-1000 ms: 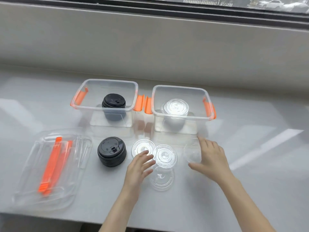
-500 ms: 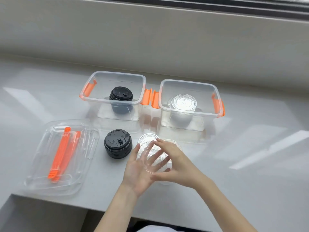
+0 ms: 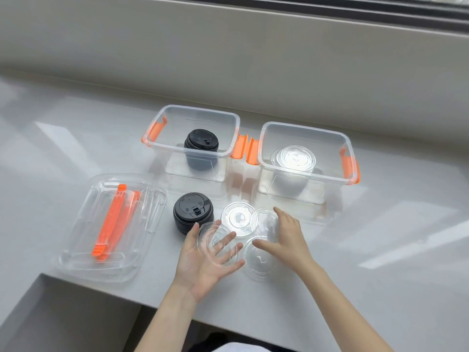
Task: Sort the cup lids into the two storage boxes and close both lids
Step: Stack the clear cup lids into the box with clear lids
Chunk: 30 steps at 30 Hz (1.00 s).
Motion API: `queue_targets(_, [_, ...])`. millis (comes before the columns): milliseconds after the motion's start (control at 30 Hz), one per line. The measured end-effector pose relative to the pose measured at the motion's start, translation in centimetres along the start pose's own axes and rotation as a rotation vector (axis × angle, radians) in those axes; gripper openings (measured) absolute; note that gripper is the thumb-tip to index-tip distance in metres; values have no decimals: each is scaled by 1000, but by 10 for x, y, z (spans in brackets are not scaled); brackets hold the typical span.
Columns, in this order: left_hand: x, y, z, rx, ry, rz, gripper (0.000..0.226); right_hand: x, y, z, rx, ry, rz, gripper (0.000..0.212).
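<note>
My left hand (image 3: 200, 273) is palm up with a clear cup lid (image 3: 212, 236) resting on its fingers, just right of a stack of black lids (image 3: 192, 212) on the counter. My right hand (image 3: 288, 241), fingers apart, hovers over two clear lids: one under the fingertips (image 3: 266, 221) and one below the thumb (image 3: 258, 265). A third clear lid (image 3: 237, 217) lies flat between the hands. The left storage box (image 3: 162, 148) holds a stack of black lids (image 3: 201, 143). The right storage box (image 3: 330, 138) holds a stack of clear lids (image 3: 294, 158). Both boxes are open.
Two clear box lids (image 3: 83, 240) with orange handles lie stacked at the left, near the counter's front edge (image 3: 101, 288). A grey wall below a window rises behind the boxes. Orange latches hang on the box ends.
The hands met over the loose lids and a clear lid ended up in my left palm. My right hand has drawn back to the right over the lids on the counter.
</note>
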<state>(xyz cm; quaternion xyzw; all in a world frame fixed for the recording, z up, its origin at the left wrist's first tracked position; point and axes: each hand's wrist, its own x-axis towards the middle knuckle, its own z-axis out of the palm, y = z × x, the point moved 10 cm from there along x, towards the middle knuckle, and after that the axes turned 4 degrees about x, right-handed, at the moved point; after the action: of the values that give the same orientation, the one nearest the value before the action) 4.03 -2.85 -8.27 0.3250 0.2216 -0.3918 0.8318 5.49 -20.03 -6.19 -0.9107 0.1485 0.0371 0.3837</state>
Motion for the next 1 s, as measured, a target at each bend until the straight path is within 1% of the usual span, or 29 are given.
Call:
queue_targets(67, [1,0,2,-10,-2,-8,50,-6,-25,-6,130,3,-74,96])
queue_targets(133, [4,0,5,-31,-27,-23,55,-16,-58,-5,218,-60,-170,94])
queue_targets(233, [5,-2,16,-55,-118,-58,71,-33,-91,12,196,-197,-277,96])
queue_targets(300, [5,-3,22,-62,-152,-63,73,-38,-99,24,161,-245,-302,99])
queue_targets(333, [5,-4,23,-73,-160,-57,70,-39,-101,28,158,-256,-309,99])
queue_targets(400, [5,-2,21,-87,-163,-30,54,-40,-102,35,183,-291,-301,101])
queue_targets(433, [4,-1,20,-94,-162,-23,49,-39,-101,38,221,-327,-275,102])
queue_targets(500, [2,2,12,-99,-153,-24,47,-33,-89,39,354,-378,-157,96])
queue_targets(533, [1,4,7,-93,-141,-23,46,-26,-82,35,428,-347,-95,89])
queue_targets(567, [0,6,0,-81,-125,-19,46,-18,-74,29,474,-282,-58,81])
queue_targets(600, [-1,9,-6,-69,-112,-13,48,-8,-68,23,444,-203,-50,74])
queue_targets(633, [-3,12,-10,-65,-105,-8,50,2,-64,18,341,-134,-65,71])
queue_targets(667, [-4,15,-14,-67,-102,-2,52,11,-64,18,197,-98,-94,73])
queue_targets(733, [-7,20,-19,-64,-96,10,51,25,-62,30,-48,-115,-114,87])
queue_targets(800, [-11,23,-24,-60,-102,19,52,34,-55,45,-195,-144,-94,96])
queue_targets(833, [-12,24,-24,-62,-111,22,57,37,-53,49,-246,-145,-93,97])
queue_targets(867, [-13,24,-26,-68,-116,24,62,39,-50,52,-273,-141,-90,97])
queue_targets(900, [-14,24,-27,-70,-117,26,61,41,-48,53,-275,-132,-83,95])
queue_targets(1000, [-16,25,-33,-87,-85,28,52,40,-51,44,-182,-82,-73,96])
